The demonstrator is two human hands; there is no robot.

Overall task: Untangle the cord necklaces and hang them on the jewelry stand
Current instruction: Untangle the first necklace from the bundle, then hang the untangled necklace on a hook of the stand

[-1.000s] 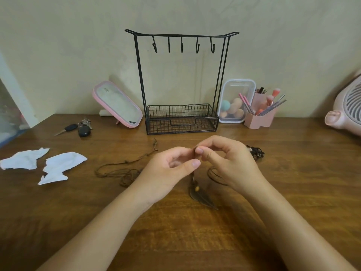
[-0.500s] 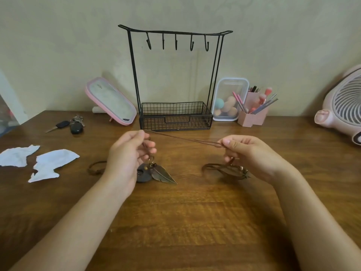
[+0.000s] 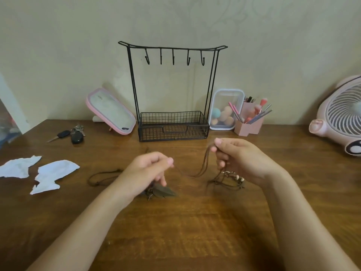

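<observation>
my left fingers [image 3: 169, 161] pinch a thin brown cord necklace [image 3: 192, 174] and my right fingers [image 3: 218, 142] pinch its bunched strands. it sags between them over the wooden bench [image 3: 185, 231]. best to pull gently, easing the beaded tangle [image 3: 232, 176] below my right fingers. the black wire jewelry stand [image 3: 172, 48] waits beyond.

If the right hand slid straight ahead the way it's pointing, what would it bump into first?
Probably the wire basket of the jewelry stand: the right hand, holding a cord, aims toward it, though depth is unclear.
</observation>
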